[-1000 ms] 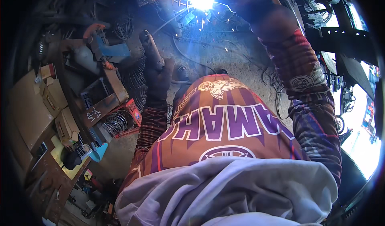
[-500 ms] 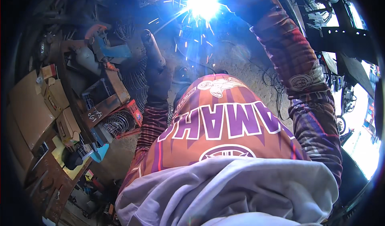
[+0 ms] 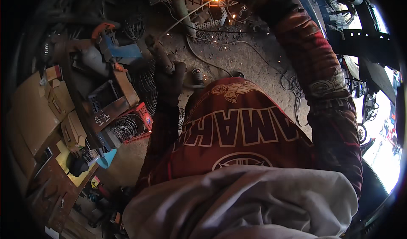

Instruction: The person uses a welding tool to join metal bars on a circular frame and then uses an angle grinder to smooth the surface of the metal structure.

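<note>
Head view: left hand grips electrode holder, rod tip far ahead.

On the left there are brown cardboard boxes stacked by a dark wooden bench. A blue and orange power tool lies near the top. Below it sits a red crate with coils of wire inside. A black crate is just beside a brown box. A light blue thing lies near the bench. Thin cables snake over the dusty ground. A dark metal beam stands on the right, with bright daylight past it.
</note>
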Demonstrator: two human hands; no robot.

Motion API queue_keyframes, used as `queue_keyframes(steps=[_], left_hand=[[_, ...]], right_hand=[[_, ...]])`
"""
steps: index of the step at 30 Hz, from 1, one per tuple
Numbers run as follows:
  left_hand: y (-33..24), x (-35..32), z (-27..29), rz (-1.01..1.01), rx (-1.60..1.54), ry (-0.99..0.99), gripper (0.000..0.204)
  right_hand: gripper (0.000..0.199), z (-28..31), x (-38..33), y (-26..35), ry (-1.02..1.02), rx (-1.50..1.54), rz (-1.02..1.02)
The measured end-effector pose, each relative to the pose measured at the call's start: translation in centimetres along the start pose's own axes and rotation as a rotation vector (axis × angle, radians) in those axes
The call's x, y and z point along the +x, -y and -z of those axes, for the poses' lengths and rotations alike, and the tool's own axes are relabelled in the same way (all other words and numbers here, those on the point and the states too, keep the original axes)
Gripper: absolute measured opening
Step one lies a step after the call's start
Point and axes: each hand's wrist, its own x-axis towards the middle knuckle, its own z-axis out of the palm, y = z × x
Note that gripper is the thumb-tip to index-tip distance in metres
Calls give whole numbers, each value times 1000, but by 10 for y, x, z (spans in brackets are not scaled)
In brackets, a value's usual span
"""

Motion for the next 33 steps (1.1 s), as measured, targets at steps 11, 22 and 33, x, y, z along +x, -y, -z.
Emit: queue_keyframes(steps=[11,22,33], left_hand=[[19,5,-11,113,-239,52,34],[43,9,-26,220,-679,128,36],[-32,14,-11,42,-250,37,16]], right_hand=[[25,6,-2,7,76,116,-153],[22,7,-10,3,96,-220,-12],[20,5,-6,-1,-27,-23,52]])
